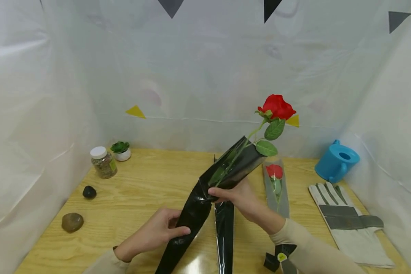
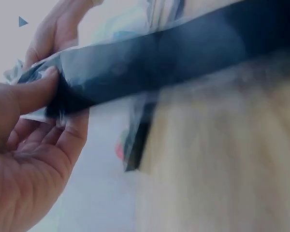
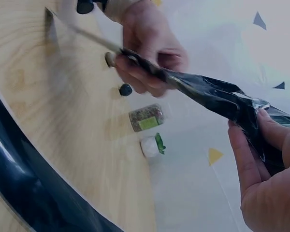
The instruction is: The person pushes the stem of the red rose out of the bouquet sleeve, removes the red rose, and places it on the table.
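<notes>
Head view: left hand (image 1: 157, 232) pinches the lower part of a black sleeve (image 1: 209, 190) held tilted above the tabletop's (image 1: 140, 190) front middle; right hand (image 1: 239, 196) grips it higher up. Inside, a red rose (image 1: 277, 106), bloom sticking out the top. A 2nd sleeve w/ rose (image 1: 275, 182) lies flat toward the right edge. Jar (image 1: 103, 163), white lid, back-left corner, label unreadable

Left wrist: thumb and fingers (image 2: 19, 94) pinch the sleeve (image 2: 183, 58)

Right wrist: fingers (image 3: 251, 164) curled round the sleeve (image 3: 208, 94); jar (image 3: 146, 117) holds brownish bits

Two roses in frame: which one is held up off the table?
The rose in the black sleeve, bloom sticking out, gripped by left hand and right hand. The other rose lies clear-wrapped on the table.
</notes>
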The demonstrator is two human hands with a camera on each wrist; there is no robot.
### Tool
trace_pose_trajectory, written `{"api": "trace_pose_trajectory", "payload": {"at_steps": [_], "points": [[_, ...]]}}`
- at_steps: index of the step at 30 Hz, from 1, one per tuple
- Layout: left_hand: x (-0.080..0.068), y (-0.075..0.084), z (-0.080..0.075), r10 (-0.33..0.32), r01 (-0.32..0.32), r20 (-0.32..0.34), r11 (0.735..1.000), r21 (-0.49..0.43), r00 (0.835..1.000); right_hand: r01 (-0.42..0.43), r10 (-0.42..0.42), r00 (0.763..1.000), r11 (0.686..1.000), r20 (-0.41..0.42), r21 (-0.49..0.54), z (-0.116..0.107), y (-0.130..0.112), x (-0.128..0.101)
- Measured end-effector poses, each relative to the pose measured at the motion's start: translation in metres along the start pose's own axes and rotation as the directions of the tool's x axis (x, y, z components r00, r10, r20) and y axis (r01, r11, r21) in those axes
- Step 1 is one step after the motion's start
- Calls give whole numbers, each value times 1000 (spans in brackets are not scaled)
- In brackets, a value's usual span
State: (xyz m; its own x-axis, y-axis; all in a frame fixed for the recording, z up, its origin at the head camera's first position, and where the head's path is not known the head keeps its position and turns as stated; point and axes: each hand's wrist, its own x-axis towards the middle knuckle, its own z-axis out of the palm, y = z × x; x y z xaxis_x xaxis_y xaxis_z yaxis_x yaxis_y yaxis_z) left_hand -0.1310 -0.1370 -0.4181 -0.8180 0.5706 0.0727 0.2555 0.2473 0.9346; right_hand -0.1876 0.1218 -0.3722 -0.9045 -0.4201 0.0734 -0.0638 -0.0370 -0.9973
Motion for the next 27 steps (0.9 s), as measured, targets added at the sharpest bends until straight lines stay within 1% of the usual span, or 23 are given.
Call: {"api": "trace_pose_trajectory", "payload": {"at_steps": [2,4,7,9,11,13,17,20,21,24,25,27], "points": [[-4,-2,-2,-11,12,30,998,-60,999,4,-4,1000,1000,0,-4,-1,-1,0],[-7,-2,-3,-19,23,50,996,-91,999,-1,1,1000,1000,9,-5,-1,-2,1],[-6,0,-3,-2,8,59,995,-100,998,1,0,1000,1000,27,-14,2,-1,1],[-4,3,-2,7,-1,53,993,-121,999,4,-2,999,999,37,-42,6,1,0],[-2,6,0,12,-8,34,990,-142,999,6,-1,998,997,62,-79,11,3,-2],[0,9,2,10,-8,13,988,-157,1000,-7,17,996,993,85,-119,16,6,-5],[1,13,4,-2,3,7,982,-187,1000,-27,43,993,989,110,-144,23,9,-9],[0,13,4,-5,10,25,975,-221,1000,-20,36,993,990,116,-136,23,8,-9],[-1,12,4,-3,9,29,974,-227,1000,-15,30,994,990,105,-140,23,7,-9],[-2,11,3,16,-6,39,970,-243,999,20,-11,996,995,86,-96,17,-1,-7],[-2,11,3,20,-9,42,968,-249,999,21,-16,998,996,59,-85,14,-6,-6],[-3,11,2,20,-6,50,965,-264,999,37,-37,999,999,15,-15,6,-18,-4]]}}
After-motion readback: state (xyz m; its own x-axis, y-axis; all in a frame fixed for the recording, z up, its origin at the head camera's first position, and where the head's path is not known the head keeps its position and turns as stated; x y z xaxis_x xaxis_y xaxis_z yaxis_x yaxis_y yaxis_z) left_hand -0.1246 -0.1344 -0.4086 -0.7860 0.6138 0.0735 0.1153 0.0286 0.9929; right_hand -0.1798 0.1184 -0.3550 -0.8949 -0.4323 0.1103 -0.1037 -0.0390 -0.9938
